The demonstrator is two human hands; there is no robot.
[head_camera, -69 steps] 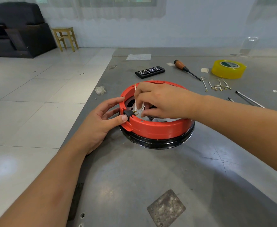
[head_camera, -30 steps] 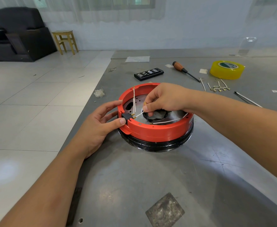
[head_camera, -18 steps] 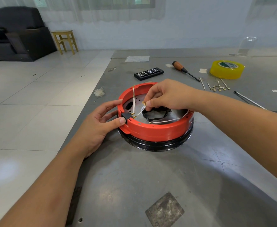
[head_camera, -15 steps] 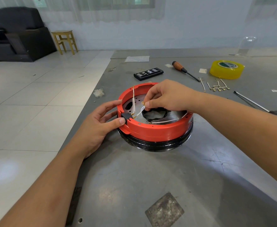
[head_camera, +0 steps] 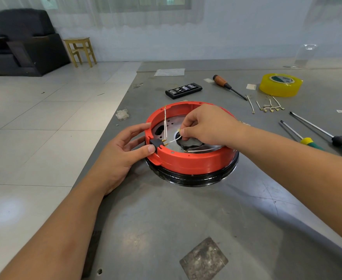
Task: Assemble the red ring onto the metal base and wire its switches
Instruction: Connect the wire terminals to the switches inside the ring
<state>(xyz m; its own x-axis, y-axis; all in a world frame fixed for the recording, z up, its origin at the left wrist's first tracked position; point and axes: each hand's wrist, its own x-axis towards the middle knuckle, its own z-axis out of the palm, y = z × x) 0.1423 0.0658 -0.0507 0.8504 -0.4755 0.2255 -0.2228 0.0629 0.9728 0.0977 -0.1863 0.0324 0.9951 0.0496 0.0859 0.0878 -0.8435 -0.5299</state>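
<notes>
The left hand (head_camera: 123, 156) reaches forward, thumb extended, fingers spread. The right hand (head_camera: 208, 126) curls downward, fingertips pinched together.

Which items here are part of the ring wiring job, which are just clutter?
In use: red ring, metal base, black switch, white wire, left hand, right hand.
Lying about: yellow tape, bit case, wooden-handled screwdriver, loose terminal wires.

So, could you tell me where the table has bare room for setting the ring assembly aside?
The near table in front of the red ring is bare down to a dark square patch. The far right is crowded: yellow tape, loose terminals, screwdrivers.
</notes>
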